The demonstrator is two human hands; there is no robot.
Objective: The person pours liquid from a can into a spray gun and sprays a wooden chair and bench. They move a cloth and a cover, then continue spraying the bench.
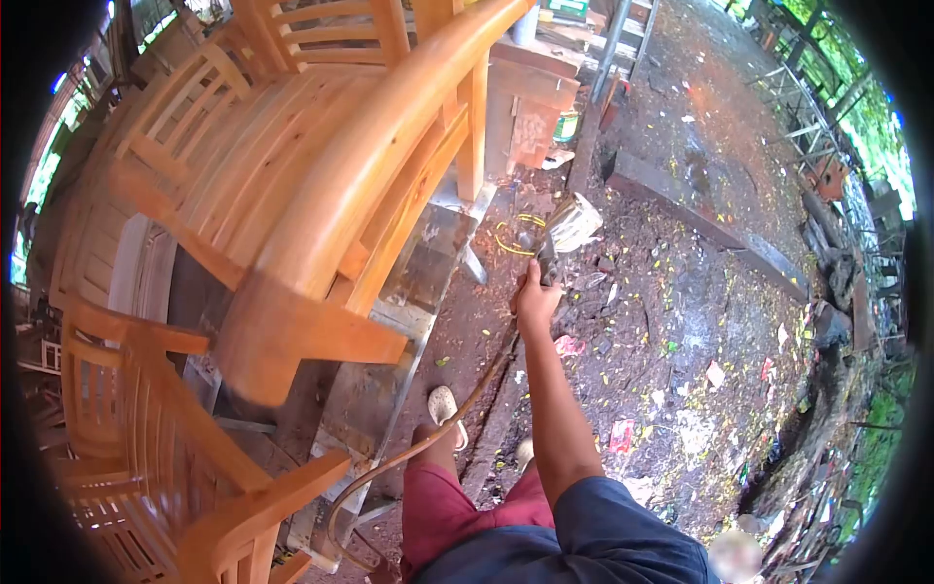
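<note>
My right hand (535,297) is wrapped round the handle of a paint spray gun (572,224), held out in front of me with its pale, smeared cup pointing away. A brown hose (457,416) runs from below the hand down past my leg. To the left of the gun, and apart from it, stands a varnished wooden bench (336,204) with a thick curved armrest and slatted seat. My left hand is out of view.
The bench rests on a stained low platform (365,404). A second slatted wooden seat (209,467) is at lower left. A dark beam (681,209) lies across the littered dirt ground, with a ladder (623,44) beyond. A yellow coil (514,237) lies near the gun.
</note>
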